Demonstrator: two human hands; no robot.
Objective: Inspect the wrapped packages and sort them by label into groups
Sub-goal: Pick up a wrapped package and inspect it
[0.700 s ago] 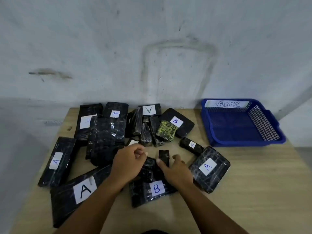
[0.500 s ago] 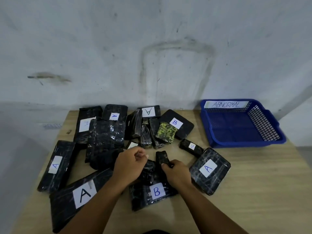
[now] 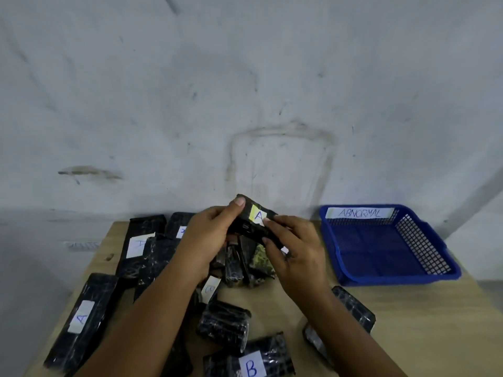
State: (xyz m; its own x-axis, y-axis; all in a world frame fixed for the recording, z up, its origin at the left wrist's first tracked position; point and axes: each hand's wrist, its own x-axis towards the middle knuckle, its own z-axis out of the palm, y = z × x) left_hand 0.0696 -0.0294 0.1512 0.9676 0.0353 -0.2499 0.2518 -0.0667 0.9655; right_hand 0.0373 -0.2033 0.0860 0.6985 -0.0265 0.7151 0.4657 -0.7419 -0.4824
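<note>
Hands: my left hand point(image 3: 209, 240) and right hand point(image 3: 296, 254) have lifted a small package point(image 3: 251, 223) off the desk point(image 3: 424, 317), both pinching it; its label reads A.

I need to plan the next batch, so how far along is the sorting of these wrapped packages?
Early, by the look of it. Nothing looks grouped: the blue basket marked ABNORMAL holds nothing, and A and B labels lie mixed on the table. In hand: the left hand and right hand hold up a small package labelled A. Left: the B package, the long A package and the others.
</note>
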